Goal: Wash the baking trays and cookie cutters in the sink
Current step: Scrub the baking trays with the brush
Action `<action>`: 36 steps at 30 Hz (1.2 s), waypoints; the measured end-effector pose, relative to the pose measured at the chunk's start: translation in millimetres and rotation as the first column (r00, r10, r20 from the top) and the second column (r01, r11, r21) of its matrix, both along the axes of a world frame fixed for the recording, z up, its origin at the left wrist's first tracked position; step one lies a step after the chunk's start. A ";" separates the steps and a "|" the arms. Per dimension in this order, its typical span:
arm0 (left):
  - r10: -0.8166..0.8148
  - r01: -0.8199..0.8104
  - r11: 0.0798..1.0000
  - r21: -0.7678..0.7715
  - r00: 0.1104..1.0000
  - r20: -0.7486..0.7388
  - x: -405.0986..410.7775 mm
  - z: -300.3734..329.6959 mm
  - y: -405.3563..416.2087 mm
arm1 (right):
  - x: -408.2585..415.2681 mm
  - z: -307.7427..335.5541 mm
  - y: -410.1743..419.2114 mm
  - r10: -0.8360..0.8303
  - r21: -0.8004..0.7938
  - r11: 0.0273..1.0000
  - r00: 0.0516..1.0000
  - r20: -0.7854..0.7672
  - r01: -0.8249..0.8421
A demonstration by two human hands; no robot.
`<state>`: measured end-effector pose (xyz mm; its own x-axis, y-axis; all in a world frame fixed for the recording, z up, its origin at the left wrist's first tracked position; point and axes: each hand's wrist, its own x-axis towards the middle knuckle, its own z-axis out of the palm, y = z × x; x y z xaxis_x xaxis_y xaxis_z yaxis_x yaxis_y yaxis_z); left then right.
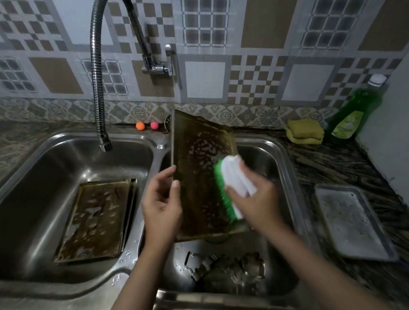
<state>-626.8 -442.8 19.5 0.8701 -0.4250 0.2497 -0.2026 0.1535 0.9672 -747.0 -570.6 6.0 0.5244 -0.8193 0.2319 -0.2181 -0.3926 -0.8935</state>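
Observation:
A dark, greasy baking tray [198, 154] stands tilted on end over the right sink basin. My left hand [163, 203] grips its left edge. My right hand [256, 200] holds a white scrubbing brush with green bristles [230, 181], bristles pressed against the tray's face. Another dirty tray [95, 219] lies flat in the left basin [24, 189]. Several metal cookie cutters [226, 269] lie on the bottom of the right basin, below the held tray. A soapy silver tray [352, 220] rests on the counter at the right.
A flexible faucet [95, 73] hangs over the left basin, with no water running. Yellow sponges [304, 133] and a green dish soap bottle [351, 112] stand at the back right. Two small balls, orange [140, 126] and pink [154, 125], sit behind the sink.

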 end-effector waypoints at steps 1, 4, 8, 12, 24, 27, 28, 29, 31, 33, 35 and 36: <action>-0.035 0.034 0.999 0.027 0.999 0.009 -8.4 -2.0 -1.6 | 4.4 7.4 -14.0 -0.058 0.005 0.998 0.998 -0.007 0.058; -0.065 0.065 0.997 0.029 0.998 -0.008 -31.6 -3.9 -12.6 | 28.0 31.7 -13.9 -0.137 -0.042 0.989 0.987 0.082 0.141; 0.071 -0.072 0.997 -0.029 0.997 -0.041 -20.6 2.1 -12.1 | 18.6 12.3 34.3 -0.022 -0.034 0.999 0.993 0.113 0.026; 0.131 -0.132 0.991 -0.020 0.991 -0.030 -3.9 -3.7 4.8 | -11.5 2.1 20.6 -0.026 0.030 0.999 0.998 0.059 0.024; -0.006 0.013 1.000 0.016 0.933 -0.359 -4.2 -25.5 26.7 | -69.6 16.2 -10.4 -0.126 -0.049 0.990 0.982 0.139 0.134; -0.104 0.115 0.993 -0.010 0.856 -0.506 -11.9 -33.3 24.9 | -71.6 13.9 1.4 -0.048 -0.011 0.999 0.988 0.149 0.050; -0.119 0.133 0.991 -0.011 0.839 -0.531 -15.2 -36.0 25.0 | -72.4 16.6 4.8 -0.031 0.033 0.999 0.984 0.174 0.026; -0.127 0.144 0.990 -0.012 0.827 -0.547 -18.3 -38.4 24.7 | -72.4 19.9 7.9 -0.016 0.076 0.997 0.980 0.200 0.001; -0.143 0.159 0.987 -0.021 0.808 -0.572 -25.2 -42.1 23.4 | -73.5 24.2 11.9 0.017 0.132 0.990 0.973 0.230 -0.049; -0.156 0.179 0.984 -0.020 0.796 -0.585 -32.3 -45.3 20.1 | -72.8 25.6 13.6 0.049 0.159 0.983 0.972 0.231 -0.087; -0.162 0.190 0.982 -0.016 0.784 -0.599 -36.4 -48.9 17.3 | -71.5 24.2 14.1 0.053 0.167 0.982 0.973 0.224 -0.092; -0.171 0.201 0.979 -0.021 0.772 -0.612 -37.1 -49.8 16.4 | -71.9 21.4 13.3 0.037 0.161 0.984 0.974 0.221 -0.074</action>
